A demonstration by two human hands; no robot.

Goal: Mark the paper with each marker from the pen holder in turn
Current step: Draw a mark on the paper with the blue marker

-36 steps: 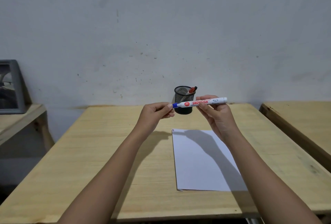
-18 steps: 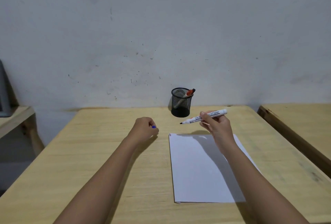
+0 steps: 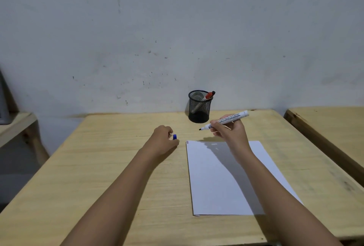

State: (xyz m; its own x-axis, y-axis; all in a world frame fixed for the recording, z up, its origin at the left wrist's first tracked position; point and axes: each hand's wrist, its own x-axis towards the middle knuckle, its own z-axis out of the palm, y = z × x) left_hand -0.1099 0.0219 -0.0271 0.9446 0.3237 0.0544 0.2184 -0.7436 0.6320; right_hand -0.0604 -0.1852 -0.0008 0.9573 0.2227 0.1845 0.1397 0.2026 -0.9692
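With your left hand [image 3: 164, 139] curled around the blue cap [image 3: 175, 137], your right hand [image 3: 229, 130] pinches the uncapped marker [image 3: 224, 120] above the paper's [image 3: 208, 176] far edge, ready to mark.

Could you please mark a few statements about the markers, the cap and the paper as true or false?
1. The right hand holds an uncapped marker above the table. True.
2. The blue cap lies on the paper. False: it is in the left hand, left of the paper.
3. A red-capped marker stands in the holder. True.
4. The marker's tip is pressed on the paper. False: it is off the sheet, beyond its far edge.
5. The holder stands on the paper. False: it stands on the table behind it, near the wall.
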